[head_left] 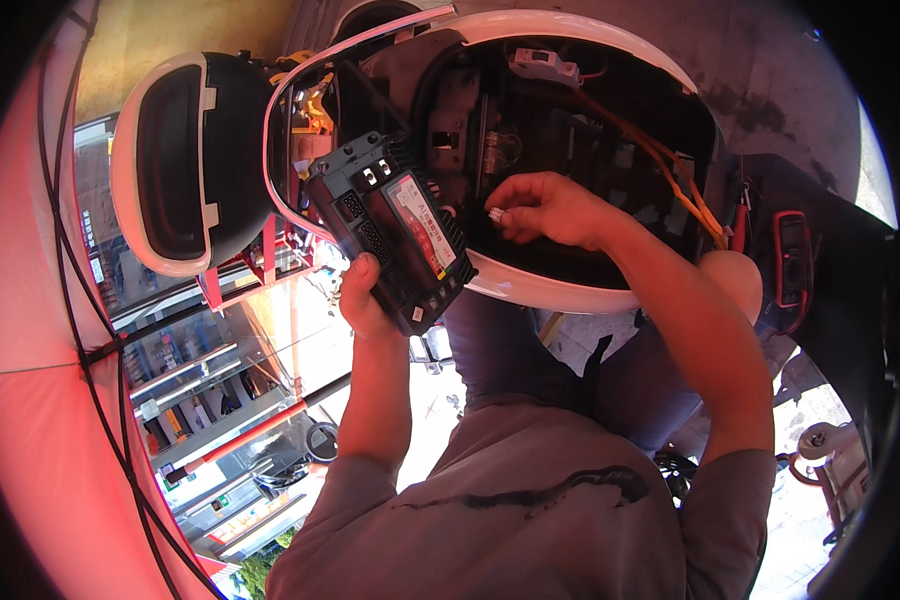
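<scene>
A black finned motor controller (393, 243) with a red-and-white label and rows of sockets is tilted in my left hand (362, 300). My left thumb lies along its near edge, and the other fingers are hidden beneath it. Just right of the controller, my right hand (558, 208) pinches a small white connector plug (495, 214) between thumb and fingers. Both are above the open compartment of a scooter, whose white rim (560, 290) curves around a dark interior. The plug is apart from the controller's sockets.
A small grey circuit breaker (545, 66) sits at the compartment's far edge. Orange cables (660, 150) run down its right side. A red-and-black multimeter (792, 258) lies at the right. To the left are a chrome rail (270, 130) and a black-and-white top box (170, 165).
</scene>
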Tool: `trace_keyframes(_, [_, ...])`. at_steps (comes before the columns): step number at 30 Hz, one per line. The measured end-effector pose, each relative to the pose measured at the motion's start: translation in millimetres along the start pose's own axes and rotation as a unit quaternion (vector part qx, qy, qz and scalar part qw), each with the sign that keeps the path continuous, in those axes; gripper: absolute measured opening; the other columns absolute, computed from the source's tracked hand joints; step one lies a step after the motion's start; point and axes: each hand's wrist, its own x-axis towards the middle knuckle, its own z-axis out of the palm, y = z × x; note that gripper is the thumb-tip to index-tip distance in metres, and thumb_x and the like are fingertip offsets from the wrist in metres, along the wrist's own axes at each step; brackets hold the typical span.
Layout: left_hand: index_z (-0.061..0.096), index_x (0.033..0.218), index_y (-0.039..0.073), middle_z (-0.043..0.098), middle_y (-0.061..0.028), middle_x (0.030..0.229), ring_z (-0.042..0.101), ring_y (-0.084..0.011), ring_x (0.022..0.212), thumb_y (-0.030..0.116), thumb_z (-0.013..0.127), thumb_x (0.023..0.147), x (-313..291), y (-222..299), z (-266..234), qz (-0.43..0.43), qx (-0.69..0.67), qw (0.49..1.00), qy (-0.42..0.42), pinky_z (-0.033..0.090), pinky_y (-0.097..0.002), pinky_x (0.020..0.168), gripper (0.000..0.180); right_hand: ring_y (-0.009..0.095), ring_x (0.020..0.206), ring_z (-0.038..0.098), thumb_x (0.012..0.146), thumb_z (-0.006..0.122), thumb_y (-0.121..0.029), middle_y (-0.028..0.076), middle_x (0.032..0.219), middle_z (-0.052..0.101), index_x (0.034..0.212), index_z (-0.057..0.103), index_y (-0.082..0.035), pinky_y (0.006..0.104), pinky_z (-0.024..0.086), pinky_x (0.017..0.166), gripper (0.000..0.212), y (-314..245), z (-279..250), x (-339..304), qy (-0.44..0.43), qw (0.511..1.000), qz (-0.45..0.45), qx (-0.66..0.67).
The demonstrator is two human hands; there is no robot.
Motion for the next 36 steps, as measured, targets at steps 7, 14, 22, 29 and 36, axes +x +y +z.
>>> trace_keyframes(7, [0.018,0.160,-0.003,0.035,-0.0359,0.154,0.050,-0.0490,0.134,0.049,0.065,0.092,-8.6,-6.4,-3.4,0.040,-0.015,0.999,0.001,0.046,-0.0617,0.109,0.098,0.016,0.091,0.068,0.089,0.073,-0.008,0.009,0.104,0.073,0.115,0.070,-0.003,0.0320,0.055,0.085,0.027,6.5,-1.0,3.9,-0.029,0.993,-0.038,-0.104])
trace_keyframes(14, [0.025,0.158,-0.002,0.040,-0.0348,0.150,0.053,-0.0490,0.131,0.051,0.073,0.085,-9.2,-12.6,-1.0,0.043,-0.082,0.995,0.034,0.049,-0.0611,0.107,0.103,0.015,0.092,0.069,0.087,0.073,0.001,0.006,0.097,0.073,0.106,0.070,0.000,0.0312,0.055,0.087,0.020,-3.7,1.6,4.7,-0.063,0.989,-0.019,-0.131])
trace_keyframes(22, [0.024,0.160,0.000,0.037,-0.0363,0.152,0.050,-0.0508,0.134,0.051,0.074,0.086,-7.3,-13.4,-4.3,0.032,-0.131,0.991,0.005,0.045,-0.0623,0.111,0.103,0.018,0.086,0.071,0.085,0.070,-0.003,0.010,0.092,0.076,0.104,0.076,-0.002,0.0324,0.056,0.079,0.020,-4.6,4.4,3.2,-0.057,0.986,-0.050,-0.149])
trace_keyframes(29, [0.022,0.161,0.001,0.034,-0.0357,0.155,0.048,-0.0499,0.136,0.053,0.073,0.087,-7.7,-14.9,-5.3,0.030,-0.129,0.991,-0.005,0.044,-0.0619,0.112,0.103,0.019,0.081,0.071,0.083,0.067,-0.003,0.010,0.089,0.075,0.103,0.078,-0.004,0.0333,0.056,0.074,0.023,-6.8,2.1,4.0,-0.053,0.982,-0.043,-0.174])
trace_keyframes(36, [0.022,0.161,0.000,0.033,-0.0365,0.156,0.048,-0.0497,0.137,0.053,0.071,0.089,-6.2,-15.7,-6.9,0.028,-0.126,0.991,-0.026,0.042,-0.0617,0.114,0.102,0.019,0.087,0.071,0.088,0.067,-0.004,0.011,0.098,0.075,0.117,0.073,-0.001,0.0319,0.056,0.079,0.030,-9.0,-0.4,1.9,-0.069,0.981,-0.027,-0.177])
